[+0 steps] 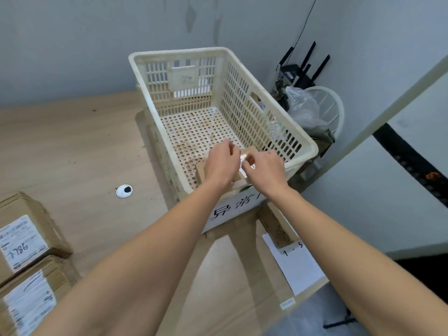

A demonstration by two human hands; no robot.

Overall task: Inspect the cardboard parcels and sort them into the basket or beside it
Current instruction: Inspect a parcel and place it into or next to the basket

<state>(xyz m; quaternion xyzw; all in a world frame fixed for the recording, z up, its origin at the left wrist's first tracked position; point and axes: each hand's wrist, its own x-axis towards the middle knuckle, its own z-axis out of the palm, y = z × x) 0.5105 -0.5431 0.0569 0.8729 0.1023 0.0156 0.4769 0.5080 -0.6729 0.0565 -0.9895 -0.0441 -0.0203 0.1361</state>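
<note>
A cream perforated plastic basket (300, 145) stands on the wooden table against the wall. Inside it, at the near end, a small brown cardboard parcel (200, 168) with a white label is held by both hands. My left hand (221, 163) covers its top and left side. My right hand (265, 169) pinches its right end at the label. Most of the parcel is hidden under the hands. Two more labelled cardboard parcels (24, 238) are stacked at the table's near left edge; the lower parcel (31, 301) sits closest to me.
A paper sign (232, 209) with black characters hangs on the basket's near wall. Beside the basket, at the right, a flat parcel (276, 226) lies on a white sheet (298, 267). A cable grommet (124, 190) sits in the tabletop. A router and fan stand behind, right.
</note>
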